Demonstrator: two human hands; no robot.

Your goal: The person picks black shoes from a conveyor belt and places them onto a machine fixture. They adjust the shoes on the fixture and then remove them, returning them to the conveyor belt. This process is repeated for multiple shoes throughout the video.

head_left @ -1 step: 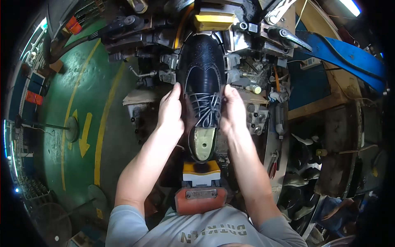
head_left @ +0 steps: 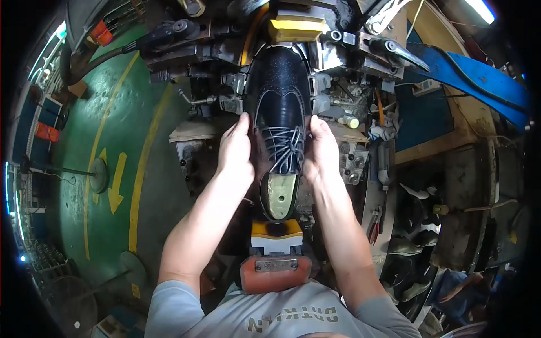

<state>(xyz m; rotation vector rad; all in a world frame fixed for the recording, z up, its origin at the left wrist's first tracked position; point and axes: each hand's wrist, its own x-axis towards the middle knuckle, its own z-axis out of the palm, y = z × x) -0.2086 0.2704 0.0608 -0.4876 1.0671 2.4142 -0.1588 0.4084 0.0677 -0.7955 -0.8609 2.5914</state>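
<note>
At the centre of the head view there's a black lace-up brogue shoe (head_left: 280, 121) sitting toe-away on a shoe-lasting machine (head_left: 225, 62), pale last (head_left: 280, 194) showing at the heel opening. Left hand (head_left: 235, 151) is flat against the shoe's side at about 9 o'clock, right hand (head_left: 319, 152) mirrors it at 3 o'clock, fingers together and pressed on the upper near the laces, more a steadying press than a full wrap. Compared with the other frame from the same instant nothing has shifted: same hands, same spot, shoe still seated in the clamps, so I'd guess it's just being squared up on the machine.

Toe end tucks under a yellow pad (head_left: 297, 27) at 12 o'clock. Down at 6 o'clock a yellow-and-white block (head_left: 276, 234) sits over an orange plate (head_left: 275, 274). Off at 2 o'clock a blue strip (head_left: 479, 76) crosses a wooden bench (head_left: 434, 147), and the green floor (head_left: 90, 146) with yellow arrow (head_left: 116, 183) is out at 9 o'clock
</note>
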